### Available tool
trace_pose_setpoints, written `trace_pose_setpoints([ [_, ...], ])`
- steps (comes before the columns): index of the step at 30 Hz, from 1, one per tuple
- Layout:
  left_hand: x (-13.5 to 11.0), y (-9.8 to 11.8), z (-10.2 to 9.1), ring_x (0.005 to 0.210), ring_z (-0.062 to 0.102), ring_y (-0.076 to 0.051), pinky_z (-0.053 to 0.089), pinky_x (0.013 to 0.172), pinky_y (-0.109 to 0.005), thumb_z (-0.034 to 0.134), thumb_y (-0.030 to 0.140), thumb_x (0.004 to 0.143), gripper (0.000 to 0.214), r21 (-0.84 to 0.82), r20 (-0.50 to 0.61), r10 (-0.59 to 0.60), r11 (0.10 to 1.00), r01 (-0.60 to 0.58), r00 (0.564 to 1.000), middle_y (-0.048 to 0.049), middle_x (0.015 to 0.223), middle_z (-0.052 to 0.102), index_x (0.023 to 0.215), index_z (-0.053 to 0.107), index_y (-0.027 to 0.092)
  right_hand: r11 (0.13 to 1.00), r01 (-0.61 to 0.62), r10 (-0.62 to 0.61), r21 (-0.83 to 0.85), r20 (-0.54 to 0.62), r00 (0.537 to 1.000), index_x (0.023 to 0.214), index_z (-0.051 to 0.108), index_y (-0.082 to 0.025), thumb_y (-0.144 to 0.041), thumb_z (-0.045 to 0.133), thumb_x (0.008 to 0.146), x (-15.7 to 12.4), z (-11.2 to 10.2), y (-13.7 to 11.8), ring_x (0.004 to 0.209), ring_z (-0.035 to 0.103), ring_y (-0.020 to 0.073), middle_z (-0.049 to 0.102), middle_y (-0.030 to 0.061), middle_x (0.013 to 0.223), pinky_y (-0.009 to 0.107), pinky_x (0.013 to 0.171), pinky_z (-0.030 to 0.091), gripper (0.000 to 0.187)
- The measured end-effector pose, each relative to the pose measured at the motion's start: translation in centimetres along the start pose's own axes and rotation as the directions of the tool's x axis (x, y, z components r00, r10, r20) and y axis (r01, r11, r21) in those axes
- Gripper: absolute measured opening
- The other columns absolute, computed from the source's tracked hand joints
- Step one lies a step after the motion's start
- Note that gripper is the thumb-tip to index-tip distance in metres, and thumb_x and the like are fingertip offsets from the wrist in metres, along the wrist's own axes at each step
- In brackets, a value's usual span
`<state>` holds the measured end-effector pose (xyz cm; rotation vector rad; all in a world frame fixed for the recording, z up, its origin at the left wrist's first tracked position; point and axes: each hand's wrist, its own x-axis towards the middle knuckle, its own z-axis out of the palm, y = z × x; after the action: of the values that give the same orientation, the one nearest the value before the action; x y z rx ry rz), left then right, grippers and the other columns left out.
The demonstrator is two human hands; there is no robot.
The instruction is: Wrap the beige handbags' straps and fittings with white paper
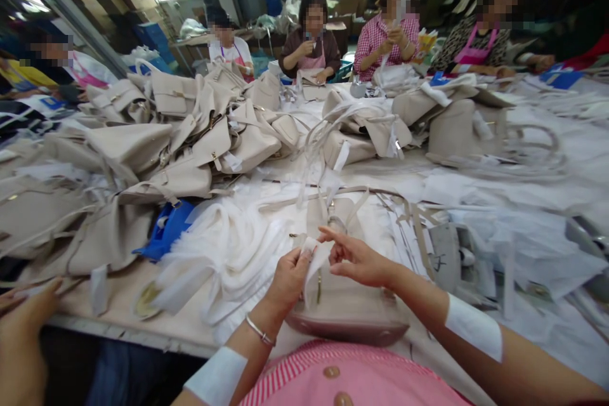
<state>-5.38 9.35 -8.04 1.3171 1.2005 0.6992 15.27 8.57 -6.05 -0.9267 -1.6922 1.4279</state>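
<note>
My left hand [288,274] pinches a thin white strip [314,265], which looks like paper or soft wrapping, between thumb and fingers. Close on its right, my right hand [360,259] has the index finger stretched toward the strip's top end and the other fingers loosely bent, apparently holding nothing. Under both hands lies a beige handbag [364,311] with its straps toward the far side. A small zipper pull [318,288] shows on the bag. Left of it, a loose heap of white wrapping strips [233,254] covers the table.
Piles of beige bags [185,158] spread over the left and far table. A blue tape dispenser [167,228] stands left, a grey one [450,257] right, beside white sheets [528,247]. A co-worker's hand [28,323] is at the left edge. Several people sit opposite.
</note>
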Motion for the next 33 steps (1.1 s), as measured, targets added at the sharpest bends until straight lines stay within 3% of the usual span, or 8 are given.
trace_pose_setpoints([
  [4, 0.0, 0.2, 0.4, 0.065, 0.048, -0.014, 0.037, 0.059, -0.025, 0.045, 0.046, 0.091, 0.036, 0.17, 0.024, 0.109, 0.979, -0.112, 0.994, 0.0008, 0.068, 0.056, 0.08, 0.062, 0.016, 0.893, 0.177, -0.188, -0.414, 0.016, 0.982, 0.114, 0.067, -0.024, -0.023, 0.06, 0.086, 0.6, -0.6, 0.0, 0.083, 0.056, 0.0151, 0.053, 0.0107, 0.122, 0.036, 0.084, 0.048, 0.029],
  [7, -0.1, 0.1, 0.9, 0.062, 0.047, -0.014, 0.036, 0.061, -0.027, 0.041, 0.037, 0.093, 0.031, 0.335, 0.018, 0.238, 0.914, -0.23, 0.971, 0.001, 0.065, 0.052, 0.075, 0.057, 0.018, 0.858, 0.211, -0.26, -0.468, -0.042, 0.965, 0.09, 0.072, -0.02, -0.022, 0.059, 0.086, 1.4, 0.0, 0.0, 0.096, 0.058, 0.0194, 0.054, 0.0115, 0.121, 0.039, 0.09, 0.047, 0.014],
  [12, -1.1, 0.0, 1.0, 0.069, 0.051, -0.018, 0.039, 0.068, -0.031, 0.035, 0.029, 0.095, 0.027, 0.413, 0.067, 0.367, 0.836, -0.36, 0.928, -0.0039, 0.074, 0.056, 0.085, 0.059, 0.019, 0.97, 0.055, -0.108, -0.236, -0.219, 0.97, 0.081, 0.07, -0.02, -0.02, 0.067, 0.08, 1.4, 1.4, 0.7, 0.083, 0.062, 0.0179, 0.066, 0.0054, 0.091, 0.035, 0.079, 0.049, 0.004],
  [17, -2.1, 1.5, 0.6, 0.076, 0.054, -0.017, 0.043, 0.072, -0.03, 0.031, 0.034, 0.098, 0.033, 0.139, 0.228, 0.257, 0.946, -0.293, 0.939, -0.0051, 0.081, 0.06, 0.095, 0.06, 0.017, 0.977, -0.132, 0.18, 0.169, -0.31, 0.933, 0.104, 0.063, -0.021, -0.015, 0.073, 0.066, 0.9, 1.7, 1.7, 0.069, 0.059, 0.0141, 0.064, -0.0014, 0.079, 0.029, 0.065, 0.049, 0.04],
  [25, -2.0, 2.0, 1.7, 0.069, 0.054, -0.017, 0.037, 0.066, -0.029, 0.037, 0.034, 0.096, 0.032, 0.467, 0.134, 0.311, 0.817, -0.337, 0.941, -0.0035, 0.071, 0.06, 0.077, 0.057, 0.019, 0.93, -0.089, 0.241, 0.357, -0.407, 0.881, 0.085, 0.062, -0.02, -0.018, 0.072, 0.063, 0.8, 3.0, 0.7, 0.067, 0.061, 0.0159, 0.064, -0.0011, 0.073, 0.03, 0.065, 0.05, 0.024],
  [28, -2.0, 1.7, 1.8, 0.064, 0.055, -0.017, 0.037, 0.063, -0.028, 0.041, 0.034, 0.094, 0.032, 0.476, 0.122, 0.325, 0.81, -0.343, 0.938, -0.0027, 0.066, 0.06, 0.073, 0.059, 0.02, 0.981, -0.1, 0.167, 0.165, -0.466, 0.869, 0.097, 0.064, -0.019, -0.02, 0.065, 0.073, -1.0, 1.9, -0.7, 0.074, 0.064, 0.0168, 0.067, 0.002, 0.08, 0.032, 0.071, 0.052, 0.024],
  [30, -1.8, 1.6, 1.7, 0.062, 0.056, -0.018, 0.039, 0.06, -0.027, 0.046, 0.038, 0.092, 0.03, 0.468, 0.064, 0.294, 0.835, -0.289, 0.954, -0.0022, 0.064, 0.061, 0.072, 0.062, 0.02, 0.985, -0.149, 0.061, -0.091, -0.62, 0.782, 0.102, 0.065, -0.02, -0.022, 0.06, 0.079, -3.6, -0.5, -1.3, 0.081, 0.064, 0.0167, 0.069, 0.0042, 0.09, 0.032, 0.078, 0.051, 0.024],
  [33, -1.2, 1.3, 1.4, 0.065, 0.061, -0.02, 0.042, 0.059, -0.027, 0.049, 0.043, 0.088, 0.031, 0.48, 0.026, 0.241, 0.848, -0.224, 0.97, -0.0025, 0.065, 0.066, 0.075, 0.066, 0.02, 0.859, -0.463, 0.013, -0.218, -0.895, 0.446, 0.102, 0.067, -0.02, -0.029, 0.058, 0.082, -9.9, -6.2, -1.1, 0.089, 0.063, 0.0172, 0.069, 0.006, 0.102, 0.03, 0.083, 0.049, 0.024],
])
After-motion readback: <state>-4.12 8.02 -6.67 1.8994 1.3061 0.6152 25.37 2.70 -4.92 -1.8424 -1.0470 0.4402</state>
